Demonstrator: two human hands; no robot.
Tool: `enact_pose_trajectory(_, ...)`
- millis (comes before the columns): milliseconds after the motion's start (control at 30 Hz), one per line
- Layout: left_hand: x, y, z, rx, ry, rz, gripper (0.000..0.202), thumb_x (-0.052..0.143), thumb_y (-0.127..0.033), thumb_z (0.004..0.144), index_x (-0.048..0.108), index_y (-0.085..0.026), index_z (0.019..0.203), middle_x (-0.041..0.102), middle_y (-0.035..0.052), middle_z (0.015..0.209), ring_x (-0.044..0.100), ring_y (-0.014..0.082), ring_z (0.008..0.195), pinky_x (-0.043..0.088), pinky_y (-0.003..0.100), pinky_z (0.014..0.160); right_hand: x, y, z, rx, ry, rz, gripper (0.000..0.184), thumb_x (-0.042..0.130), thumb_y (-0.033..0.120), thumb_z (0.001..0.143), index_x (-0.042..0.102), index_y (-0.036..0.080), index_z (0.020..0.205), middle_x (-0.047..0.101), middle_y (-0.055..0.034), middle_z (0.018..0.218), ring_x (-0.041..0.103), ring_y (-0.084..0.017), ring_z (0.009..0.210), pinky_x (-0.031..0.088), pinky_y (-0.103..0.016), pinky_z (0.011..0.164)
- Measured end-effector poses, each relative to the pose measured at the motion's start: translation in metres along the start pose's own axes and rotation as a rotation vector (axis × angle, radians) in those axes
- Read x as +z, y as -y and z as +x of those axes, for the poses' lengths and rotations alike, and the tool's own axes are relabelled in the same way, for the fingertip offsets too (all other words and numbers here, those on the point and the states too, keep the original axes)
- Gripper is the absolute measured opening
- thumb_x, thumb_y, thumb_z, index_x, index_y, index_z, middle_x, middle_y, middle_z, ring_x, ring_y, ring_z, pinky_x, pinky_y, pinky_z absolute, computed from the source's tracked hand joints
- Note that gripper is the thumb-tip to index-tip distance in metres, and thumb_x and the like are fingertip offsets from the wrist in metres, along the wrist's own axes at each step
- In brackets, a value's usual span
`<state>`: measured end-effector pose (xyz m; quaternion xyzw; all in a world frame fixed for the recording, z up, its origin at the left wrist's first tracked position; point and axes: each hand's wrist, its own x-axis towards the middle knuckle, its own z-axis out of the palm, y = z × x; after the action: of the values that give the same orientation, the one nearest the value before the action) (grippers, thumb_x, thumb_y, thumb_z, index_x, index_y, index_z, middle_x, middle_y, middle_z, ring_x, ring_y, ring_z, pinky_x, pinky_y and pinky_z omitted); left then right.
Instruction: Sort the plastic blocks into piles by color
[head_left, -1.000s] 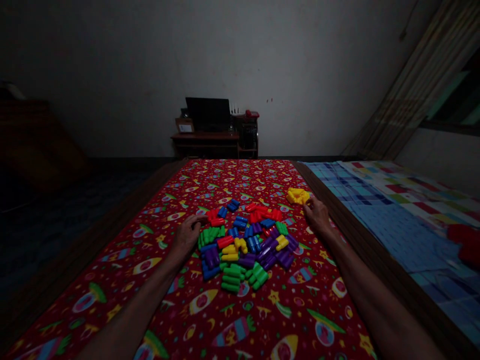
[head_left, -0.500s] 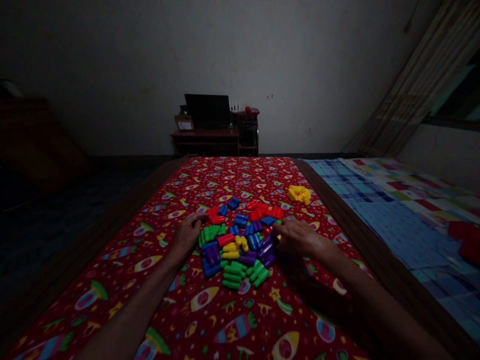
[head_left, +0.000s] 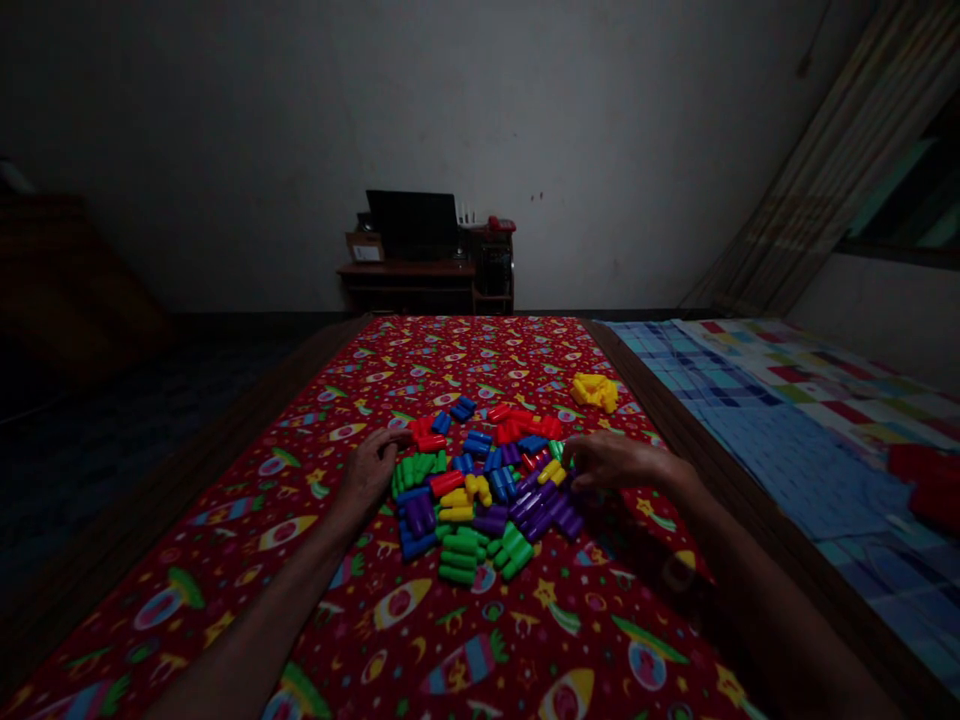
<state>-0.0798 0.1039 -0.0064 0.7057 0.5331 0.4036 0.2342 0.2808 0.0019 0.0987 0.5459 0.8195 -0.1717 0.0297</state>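
A pile of plastic toy blocks made of joined tubes lies on the red patterned cloth [head_left: 487,370]. At its left edge rests my left hand [head_left: 371,462], fingers stretched out with the tips at a red block [head_left: 427,440]; whether they touch it I cannot tell. Green blocks [head_left: 417,468] lie just beside its thumb. On the right, my right hand [head_left: 611,461] hovers with fingers apart and nothing visible in them. Closest to its fingertips are a yellow block [head_left: 553,472] and a green block [head_left: 556,450]. Purple blocks [head_left: 541,508] lie below them.
A separate heap of yellow blocks [head_left: 595,391] sits farther back on the right. Blue blocks [head_left: 478,443] and more green blocks [head_left: 460,553] fill the pile. Beyond the cloth stands a desk [head_left: 405,272] with a monitor [head_left: 412,224]. A bed with checked bedding [head_left: 705,390] is at right.
My right hand has drawn back slightly to the right, uncovering the yellow block and purple blocks. My left hand stays at the red block. The view has shifted slightly.
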Motion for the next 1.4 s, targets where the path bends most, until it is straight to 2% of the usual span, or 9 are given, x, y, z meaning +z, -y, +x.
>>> enact_pose_trajectory(300,-0.001,-0.003,0.0,-0.01,-0.008,0.042,0.034,0.043,-0.026,0.074,0.071,-0.019,0.091,0.072,0.007,0.101,0.067,0.0215,0.092,0.052,0.035,0.09,0.031,0.018,0.011,-0.03,-0.227,-0.205,0.036,0.058,0.021,0.086,0.06,0.021,0.122,0.069,-0.0089,0.094,0.062,-0.018,0.082,0.038,-0.024,0.065)
enact_pose_trajectory(467,0.001,0.0,-0.001,-0.028,-0.023,-0.024,0.032,0.044,-0.028,0.075,0.07,-0.019,0.09,0.072,0.0067,0.098,0.067,0.0213,0.09,0.054,0.034,0.085,0.022,0.02,0.008,-0.112,-0.232,-0.138,0.03,0.057,0.018,0.086,0.065,0.021,0.115,0.069,-0.0076,0.089,0.06,-0.015,0.077,0.036,-0.023,0.064)
enact_pose_trajectory(567,0.0,-0.017,-0.003,-0.016,-0.039,-0.07,0.034,0.042,-0.03,0.079,0.069,-0.018,0.096,0.071,0.008,0.102,0.068,0.0214,0.09,0.055,0.033,0.082,0.012,0.018,0.006,-0.127,-0.233,-0.058,0.026,0.056,0.019,0.086,0.067,0.019,0.11,0.069,-0.0063,0.085,0.059,-0.014,0.071,0.034,-0.022,0.06)
enact_pose_trajectory(700,0.006,-0.068,-0.02,0.234,0.062,-0.003,0.034,0.041,-0.031,0.086,0.07,-0.02,0.101,0.07,0.0064,0.109,0.063,0.0228,0.106,0.049,0.038,0.097,0.006,0.019,0.005,-0.26,-0.259,0.146,0.023,0.054,0.021,0.088,0.068,0.018,0.107,0.068,-0.0052,0.086,0.058,-0.012,0.069,0.036,-0.02,0.062)
enact_pose_trajectory(800,0.023,-0.102,-0.044,0.442,0.312,0.031,0.033,0.05,-0.036,0.089,0.065,-0.023,0.115,0.068,0.0072,0.118,0.06,0.0236,0.113,0.046,0.039,0.101,0.007,0.027,0.005,-0.341,-0.287,0.256,0.024,0.053,0.02,0.088,0.068,0.015,0.107,0.067,-0.0034,0.081,0.055,-0.011,0.065,0.036,-0.019,0.06)
enact_pose_trajectory(967,0.053,-0.113,-0.08,0.609,0.38,0.11,0.018,0.055,-0.026,0.089,0.067,-0.022,0.102,0.069,0.0089,0.11,0.061,0.0238,0.109,0.044,0.046,0.103,0.001,0.034,0.002,-0.371,-0.316,0.449,0.03,0.053,0.035,0.089,0.07,0.013,0.101,0.066,-0.0019,0.075,0.053,-0.01,0.061,0.038,-0.019,0.057)
enact_pose_trajectory(1100,0.051,-0.107,-0.078,0.666,0.389,0.194,0.015,0.06,-0.032,0.087,0.066,-0.021,0.094,0.068,0.0101,0.113,0.057,0.0268,0.116,0.036,0.053,0.109,-0.007,-0.002,0.007,-0.132,-0.61,0.673,0.037,0.056,0.047,0.083,0.072,0.014,0.09,0.068,-0.0033,0.079,0.057,-0.013,0.066,0.042,-0.021,0.059)
enact_pose_trajectory(1233,0.033,-0.096,-0.061,0.625,0.416,0.238,0.037,0.064,-0.043,0.084,0.062,-0.021,0.114,0.063,0.0114,0.122,0.057,0.0265,0.115,0.045,0.044,0.099,0.005,-0.071,0.016,0.312,-0.924,0.714,0.037,0.05,0.041,0.08,0.071,0.01,0.074,0.065,-0.0056,0.065,0.055,-0.014,0.058,0.04,-0.022,0.054)
enact_pose_trajectory(1400,0.007,-0.08,-0.049,0.613,0.529,0.305,0.04,0.063,-0.034,0.086,0.057,-0.027,0.124,0.06,0.0084,0.126,0.055,0.0237,0.117,0.045,0.037,0.098,0.039,-0.132,0.019,0.639,-0.965,0.654,0.035,0.044,0.029,0.076,0.071,0.006,0.076,0.062,-0.0055,0.058,0.052,-0.015,0.051,0.034,-0.023,0.047)
